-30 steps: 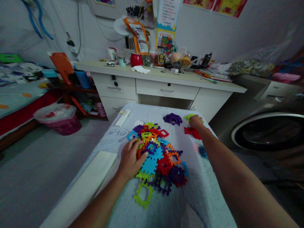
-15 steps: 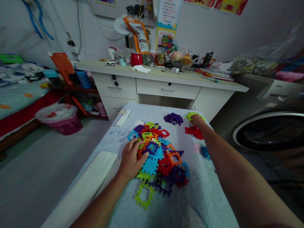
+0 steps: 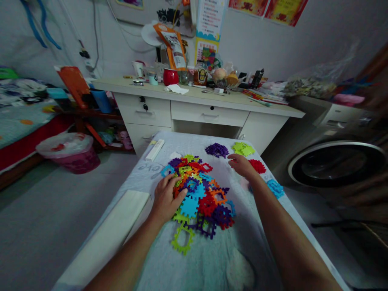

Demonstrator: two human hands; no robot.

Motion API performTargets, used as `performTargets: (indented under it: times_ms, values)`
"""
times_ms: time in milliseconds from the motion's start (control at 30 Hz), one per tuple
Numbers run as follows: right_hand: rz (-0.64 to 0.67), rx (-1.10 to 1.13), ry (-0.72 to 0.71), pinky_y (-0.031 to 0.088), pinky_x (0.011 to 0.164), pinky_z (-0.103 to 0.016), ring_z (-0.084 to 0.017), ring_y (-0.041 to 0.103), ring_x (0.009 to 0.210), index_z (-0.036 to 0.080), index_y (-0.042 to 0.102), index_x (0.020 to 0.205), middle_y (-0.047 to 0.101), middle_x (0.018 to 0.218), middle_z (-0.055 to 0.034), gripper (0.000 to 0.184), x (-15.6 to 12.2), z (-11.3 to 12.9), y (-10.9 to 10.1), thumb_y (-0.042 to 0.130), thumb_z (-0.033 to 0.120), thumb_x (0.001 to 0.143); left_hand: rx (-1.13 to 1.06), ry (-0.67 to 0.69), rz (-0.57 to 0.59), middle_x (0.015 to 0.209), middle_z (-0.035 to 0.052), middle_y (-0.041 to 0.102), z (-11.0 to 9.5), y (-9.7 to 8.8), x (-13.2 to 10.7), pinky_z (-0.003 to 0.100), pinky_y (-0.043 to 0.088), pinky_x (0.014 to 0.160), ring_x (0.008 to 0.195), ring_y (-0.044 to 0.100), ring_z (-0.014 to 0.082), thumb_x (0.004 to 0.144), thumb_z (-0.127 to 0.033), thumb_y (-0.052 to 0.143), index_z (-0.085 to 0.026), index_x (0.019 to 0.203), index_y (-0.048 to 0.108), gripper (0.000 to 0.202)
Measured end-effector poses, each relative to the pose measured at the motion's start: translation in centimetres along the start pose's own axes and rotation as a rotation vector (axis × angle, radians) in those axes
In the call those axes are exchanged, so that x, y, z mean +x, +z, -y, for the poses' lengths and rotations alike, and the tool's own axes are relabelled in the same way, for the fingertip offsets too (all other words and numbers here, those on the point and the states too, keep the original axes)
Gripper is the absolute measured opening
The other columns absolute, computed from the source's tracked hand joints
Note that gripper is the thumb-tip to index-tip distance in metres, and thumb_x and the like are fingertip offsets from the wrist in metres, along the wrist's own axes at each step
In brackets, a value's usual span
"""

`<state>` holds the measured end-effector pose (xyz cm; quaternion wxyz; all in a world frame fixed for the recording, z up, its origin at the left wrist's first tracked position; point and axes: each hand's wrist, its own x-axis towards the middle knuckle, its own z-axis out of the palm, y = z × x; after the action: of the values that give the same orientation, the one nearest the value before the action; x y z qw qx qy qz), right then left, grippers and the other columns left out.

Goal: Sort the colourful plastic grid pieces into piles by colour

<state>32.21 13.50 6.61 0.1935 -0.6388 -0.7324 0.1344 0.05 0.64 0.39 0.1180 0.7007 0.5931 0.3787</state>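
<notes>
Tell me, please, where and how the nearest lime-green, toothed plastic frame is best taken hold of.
Pinch the near bar of the lime-green, toothed plastic frame, probably coming from the near side. This bar lies away from the multicoloured pile of plastic pieces, while the far end adjoins it. The open middle leaves room for closing around the bar.

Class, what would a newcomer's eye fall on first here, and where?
Probably the bright mixed pile of toothed pieces, central on the table, with the left hand at its left edge. Next, a purple pile, a yellow-green pile, a red pile and a blue pile, along the table's far and right sides. The right hand is left of the red pile.
</notes>
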Motion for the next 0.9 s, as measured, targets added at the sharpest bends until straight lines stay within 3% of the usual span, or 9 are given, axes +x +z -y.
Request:
performTargets:
  times_ms: [133,367,567,900]
  values:
    - [0.095,0.024,-0.087,0.049,0.089,-0.033,-0.021,0.064,0.102,0.017,0.068,0.112,0.068,0.114,-0.0112,0.03,-4.1,1.4,0.6,0.058,0.019,0.084,-0.003,0.002,-0.024,0.129,0.0106,0.052,-0.1,-0.1,0.1,0.051,0.037,0.107,0.124,0.047,0.03,0.086,-0.048,0.053,-0.022,0.116,0.06,0.04]
    - [0.185,0.107,-0.095,0.05,0.08,-0.031,-0.021,0.066,0.092,0.019,0.068,0.107,0.071,0.106,-0.0097,0.027,-9.0,2.7,1.3,0.057,0.02,0.083,-0.011,0.0,-0.064,0.128,0.0097,0.053,-0.3,-0.3,0.0,0.049,0.035,0.108,0.126,0.046,0.029,0.087,-0.047,0.053,-0.023,0.115,0.06,0.038]
    - [0.148,0.163,-0.131,0.05,0.076,-0.03,-0.019,0.064,0.084,0.017,0.069,0.103,0.07,0.099,-0.0081,0.027,-10.0,2.6,3.2,0.064,0.027,0.078,0.003,0.008,-0.05,0.129,0.0105,0.053,-0.1,-0.2,-0.2,0.049,0.036,0.108,0.126,0.046,0.0289,0.088,-0.045,0.052,-0.022,0.115,0.06,0.036]
    - [0.117,0.344,-0.118,0.047,0.069,-0.026,-0.015,0.06,0.073,0.017,0.067,0.094,0.067,0.082,-0.0023,0.017,-10.1,2.4,4.6,0.059,0.021,0.079,0.019,0.01,-0.028,0.127,0.0103,0.053,0.0,-0.1,-0.2,0.048,0.037,0.106,0.122,0.049,0.0288,0.086,-0.042,0.055,-0.021,0.115,0.059,0.036]
